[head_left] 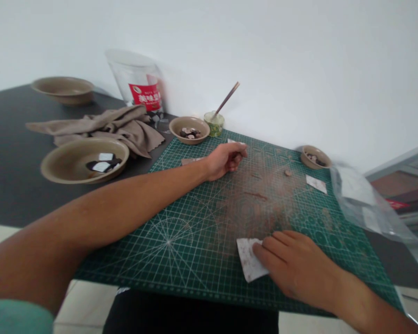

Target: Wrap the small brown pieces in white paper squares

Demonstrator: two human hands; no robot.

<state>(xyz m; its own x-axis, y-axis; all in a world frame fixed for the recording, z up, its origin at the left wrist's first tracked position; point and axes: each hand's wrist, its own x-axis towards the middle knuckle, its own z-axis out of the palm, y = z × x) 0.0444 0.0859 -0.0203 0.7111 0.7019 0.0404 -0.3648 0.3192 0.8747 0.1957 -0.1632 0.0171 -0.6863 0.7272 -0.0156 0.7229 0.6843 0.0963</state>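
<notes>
My left hand (225,160) reaches across the green cutting mat (181,241) toward its far edge, fingers curled in a pinch; what they hold is too small to make out. My right hand (292,264) lies near the mat's front edge, fingers pressed flat on a small white piece of sandpaper (248,260). A brownish dust stain (261,199) covers the mat's middle, and a tiny brown piece (288,173) lies beyond it. A small bowl of dark and pale pieces (190,130) stands just past my left hand.
A large tan bowl (84,160) with dark and white bits, a grey cloth (101,127), another bowl (63,89) and a red-labelled bag (139,86) sit at left. A green cup with a stick (214,123), a small bowl (315,157), a white slip (316,184) and a clear plastic bag (365,204) lie at back and right.
</notes>
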